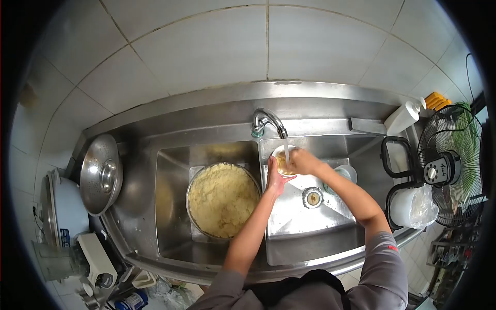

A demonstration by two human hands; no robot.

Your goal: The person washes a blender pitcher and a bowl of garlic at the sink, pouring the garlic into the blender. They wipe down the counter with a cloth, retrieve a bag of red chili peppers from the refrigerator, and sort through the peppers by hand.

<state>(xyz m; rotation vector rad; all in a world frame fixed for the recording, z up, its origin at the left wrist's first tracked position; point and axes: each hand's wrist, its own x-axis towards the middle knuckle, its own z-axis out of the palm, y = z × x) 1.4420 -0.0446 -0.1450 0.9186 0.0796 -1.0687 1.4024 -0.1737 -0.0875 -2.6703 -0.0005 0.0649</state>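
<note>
My left hand [276, 177] is wrapped round the side of a small white bowl [276, 151], held under the faucet [269, 120] over the right basin. Water runs from the spout into the bowl. My right hand [303, 161] reaches into the bowl with its fingers bent; they are too hidden to tell whether they hold anything. Something yellowish shows inside the bowl. In the left basin, beside my left forearm, sits a large round pot [223, 200] filled with a pale yellow, crumbly mass.
Light green bowls [345, 175] lie in the right basin near the drain [312, 198]. A steel colander [102, 174] leans at the left. To the right are a black fan [443, 168], a white bottle [402, 118] and a plastic-wrapped white container [411, 207].
</note>
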